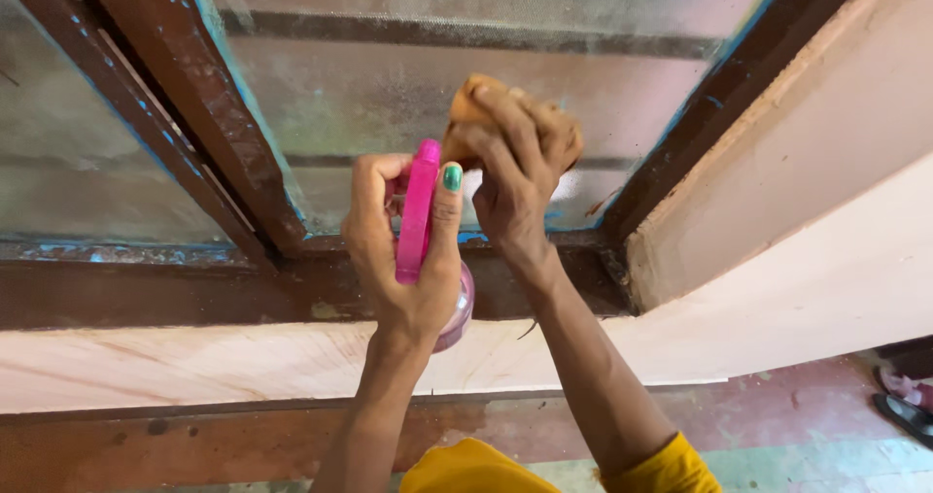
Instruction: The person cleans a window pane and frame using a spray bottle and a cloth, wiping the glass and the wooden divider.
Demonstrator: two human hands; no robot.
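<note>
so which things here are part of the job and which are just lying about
In use: spray bottle in left hand; orange cloth in right hand; window pane.
Lying about: sandals on floor.

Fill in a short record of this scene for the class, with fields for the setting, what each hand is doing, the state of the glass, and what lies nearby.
Setting: window pane in a dark brown wooden frame set in a pale wall
Left hand: gripping a pink spray bottle, head towards the glass
Right hand: pressing an orange-brown cloth on the pane
Glass: cloudy, streaked, blue paint flecks at the edges
Nearby: sandal on the floor, lower right
</note>
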